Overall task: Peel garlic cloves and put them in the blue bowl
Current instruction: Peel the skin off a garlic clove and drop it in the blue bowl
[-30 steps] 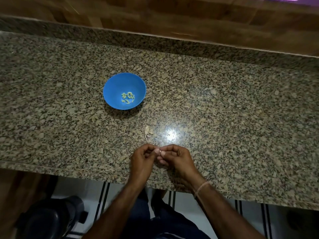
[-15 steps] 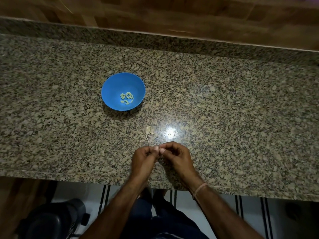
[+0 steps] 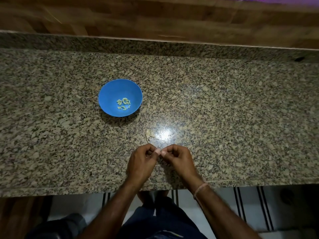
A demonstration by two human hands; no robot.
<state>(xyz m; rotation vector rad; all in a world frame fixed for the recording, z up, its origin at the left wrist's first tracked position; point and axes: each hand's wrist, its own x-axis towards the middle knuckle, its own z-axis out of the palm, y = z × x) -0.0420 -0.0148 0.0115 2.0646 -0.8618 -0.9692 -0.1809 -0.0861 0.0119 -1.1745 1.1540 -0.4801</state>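
Both hands low centre, over near edge of granite counter (image 3: 224,118). Left hand (image 3: 141,163) and right hand (image 3: 179,159) meet knuckle to knuckle, fingers of each curled in, thumb and forefinger tips pressed together right where the two hands touch. Whatever sits between those tips is hidden by the fingers, too small to make out, so cannot tell if either hand grasps a clove or just pinches air. Both hands are just above the counter top; contact with it is unclear.

Blue bowl (image 3: 110,90) upright on counter, up and to the left of the hands, well apart from them. Peeled cloves (image 3: 123,104), small pale yellow-green pieces, lie in a loose cluster at bowl bottom, roughly seven or eight, exact count unclear.

Pale papery scrap (image 3: 149,133) lies on counter between bowl and hands, nearer the hands, just beside a bright glare (image 3: 164,134) of reflected light. Not touching either hand.

Thin pinkish band (image 3: 200,188) round right wrist. Wooden wall (image 3: 155,18) behind counter's raised back lip. Below counter edge: dark trousers (image 3: 155,221), white floor with black stripes (image 3: 241,204)
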